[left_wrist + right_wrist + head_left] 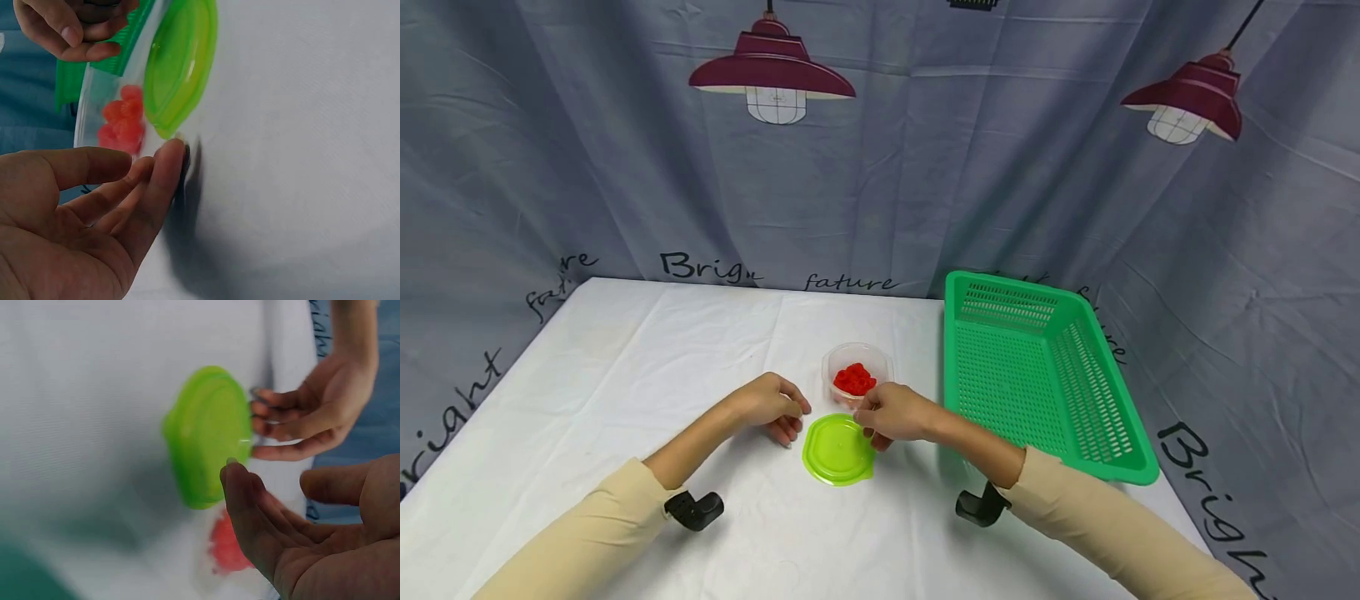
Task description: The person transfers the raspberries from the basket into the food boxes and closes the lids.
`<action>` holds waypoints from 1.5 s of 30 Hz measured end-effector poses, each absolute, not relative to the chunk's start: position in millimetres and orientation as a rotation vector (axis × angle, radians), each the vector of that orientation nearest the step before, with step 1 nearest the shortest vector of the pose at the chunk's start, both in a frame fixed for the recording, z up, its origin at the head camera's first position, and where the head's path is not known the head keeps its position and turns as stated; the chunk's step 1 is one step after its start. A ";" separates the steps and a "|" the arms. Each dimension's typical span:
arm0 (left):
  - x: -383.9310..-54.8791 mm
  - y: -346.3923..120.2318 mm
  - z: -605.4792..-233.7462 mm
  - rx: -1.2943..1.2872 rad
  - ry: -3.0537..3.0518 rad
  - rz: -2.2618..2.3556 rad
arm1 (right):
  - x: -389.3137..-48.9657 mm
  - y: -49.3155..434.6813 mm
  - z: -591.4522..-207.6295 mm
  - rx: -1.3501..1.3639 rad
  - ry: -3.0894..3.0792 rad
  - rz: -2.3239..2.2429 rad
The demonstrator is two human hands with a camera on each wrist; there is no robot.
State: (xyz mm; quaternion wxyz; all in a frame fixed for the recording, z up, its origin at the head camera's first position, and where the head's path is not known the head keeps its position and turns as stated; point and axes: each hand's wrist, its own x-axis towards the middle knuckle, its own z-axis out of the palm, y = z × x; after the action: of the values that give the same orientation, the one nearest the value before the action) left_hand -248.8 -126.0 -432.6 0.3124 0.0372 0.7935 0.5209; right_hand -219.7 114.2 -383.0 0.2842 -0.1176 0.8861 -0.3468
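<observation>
A bright green translucent lid [835,457] with a small tab lies on the white cloth. Just behind it stands a clear plastic container [882,360] with several red pieces [854,379] inside; their exact kind is hard to tell. My left hand [769,406] is to the left of the lid, fingers loosely bent, with nothing in its grasp in the left wrist view. Over the lid's right edge hovers my right hand [897,413], its thumb and fingers apart in the right wrist view. Whether its fingertips touch the lid cannot be told.
A large green perforated basket [951,350] stands to the right, close to the right forearm. White cloth [647,367] covers the table. Behind it hangs a grey curtain [895,200] with printed lamps and lettering. Each wrist carries a black camera mount [694,510].
</observation>
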 end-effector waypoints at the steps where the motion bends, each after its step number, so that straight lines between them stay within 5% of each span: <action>1: -247.5 -126.3 -432.6 0.095 2.081 1.377 | -218.4 114.7 -385.0 -0.297 2.371 -0.921; 45: -228.0 -112.6 -427.5 0.043 2.011 1.422 | -217.1 120.1 -411.3 0.032 2.112 -1.106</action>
State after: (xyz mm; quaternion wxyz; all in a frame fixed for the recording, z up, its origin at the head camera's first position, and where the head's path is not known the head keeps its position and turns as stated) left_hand -228.0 -112.6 -427.5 0.3327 0.0164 0.7698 0.5445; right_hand -217.1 120.1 -411.3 0.3697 0.0125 0.8231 -0.4309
